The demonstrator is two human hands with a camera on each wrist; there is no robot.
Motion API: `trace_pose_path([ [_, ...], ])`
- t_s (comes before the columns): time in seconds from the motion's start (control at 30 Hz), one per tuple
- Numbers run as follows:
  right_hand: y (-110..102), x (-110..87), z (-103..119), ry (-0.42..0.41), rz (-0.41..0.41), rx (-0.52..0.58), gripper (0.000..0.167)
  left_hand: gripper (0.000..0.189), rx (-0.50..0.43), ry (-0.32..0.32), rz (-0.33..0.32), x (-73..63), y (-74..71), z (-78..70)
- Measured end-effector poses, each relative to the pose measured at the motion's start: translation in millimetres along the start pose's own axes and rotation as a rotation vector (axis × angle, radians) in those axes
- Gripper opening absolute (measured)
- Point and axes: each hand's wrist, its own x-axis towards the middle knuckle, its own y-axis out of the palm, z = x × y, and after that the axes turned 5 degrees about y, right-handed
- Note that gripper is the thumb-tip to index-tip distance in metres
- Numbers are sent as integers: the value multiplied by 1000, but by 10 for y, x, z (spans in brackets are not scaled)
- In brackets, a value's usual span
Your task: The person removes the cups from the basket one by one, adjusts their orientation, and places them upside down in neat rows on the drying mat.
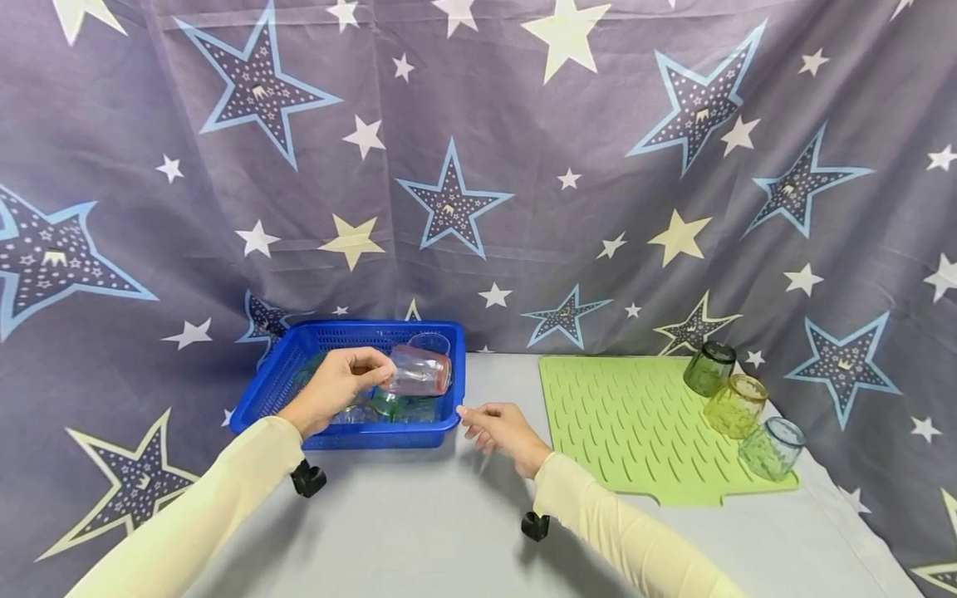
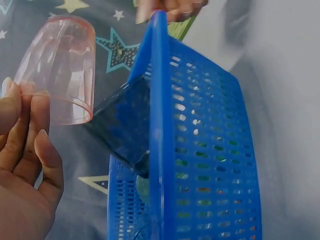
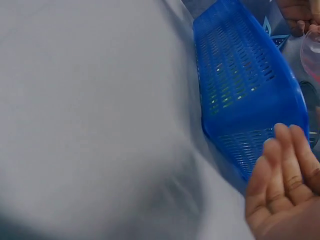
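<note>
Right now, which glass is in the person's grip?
The pink glass, pinched near its rim by the left hand. The dark green, yellow and light blue ones are on the green mat; others sit in the blue basket.

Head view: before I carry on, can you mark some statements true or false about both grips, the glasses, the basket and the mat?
1. The left grip holds a pink glass. True.
2. The blue basket is empty. False: more glasses lie in it.
3. Three glasses stand on the green mat. True.
4. The yellow glass is the nearest of those three to the star curtain. False: it is the middle one.
5. The right grip holds a glass. False: it is at the basket's corner, without a glass.
</note>
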Motion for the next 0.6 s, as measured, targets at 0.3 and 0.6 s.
trace_pose_path([
  [0.3,8,27,172,-101,64,261,68,25,-48,12,53,-16,161,19],
  [0.6,-9,-15,212,-170,65,288,50,22,-71,32,52,-12,338,33],
])
